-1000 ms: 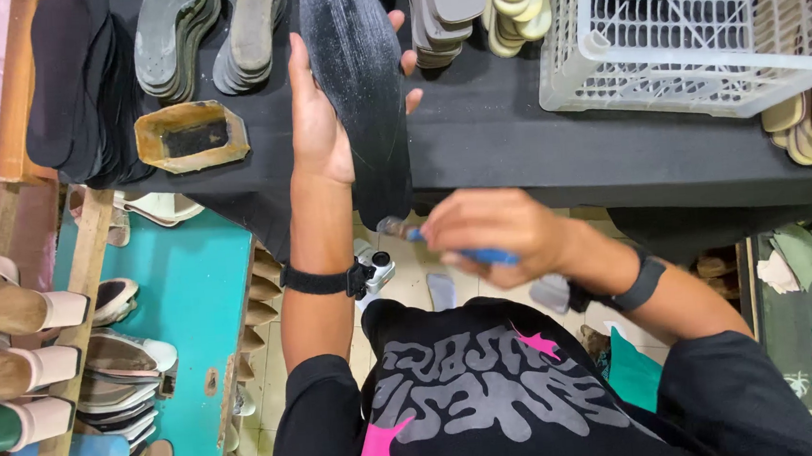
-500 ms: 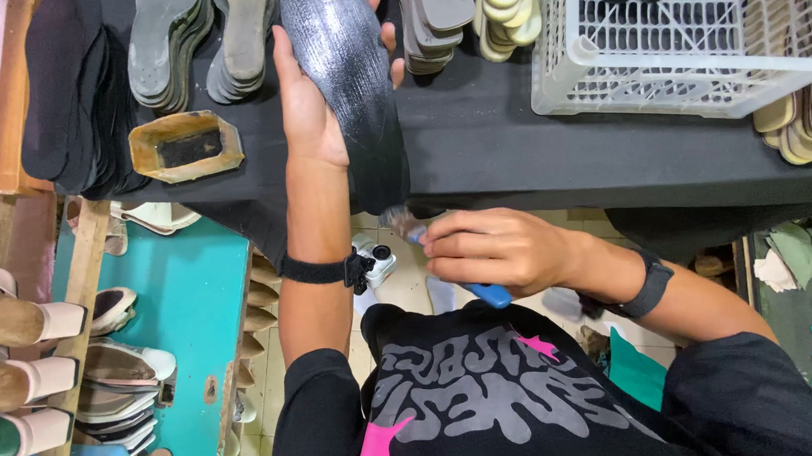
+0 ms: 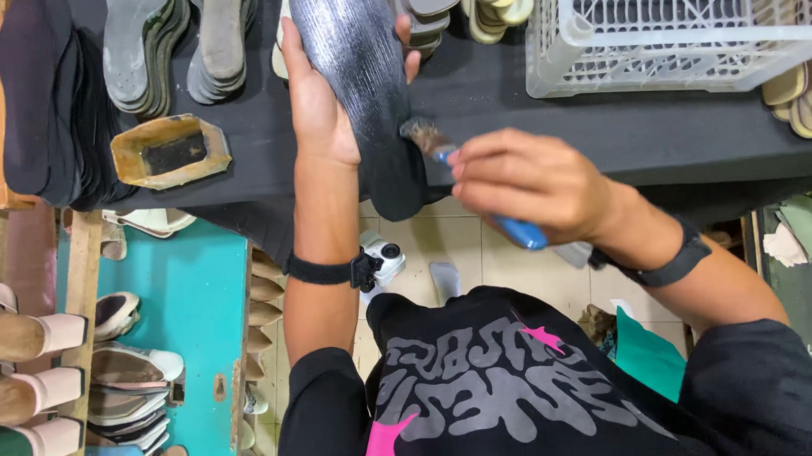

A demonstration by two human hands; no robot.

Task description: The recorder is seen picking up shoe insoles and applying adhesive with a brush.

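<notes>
One brush [image 3: 479, 187], blue-handled, pinched in the right hand [image 3: 527, 183], its grip pressed together around the handle; bristles now touch the sole's edge, where a second ago that hand hung lower, clear of it. One black sole [image 3: 362, 79], clasped from behind by the left hand [image 3: 314, 106], above the dark surface [image 3: 609, 133]. Beyond, one white basket [image 3: 677, 19].

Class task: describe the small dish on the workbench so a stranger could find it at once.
Start at the black workbench. Left of the left hand holding the dark sole, below the stacked grey soles, sits the dish. It alone is a brownish, eight-sided tray with a dark centre; everything near it is flat.
</notes>
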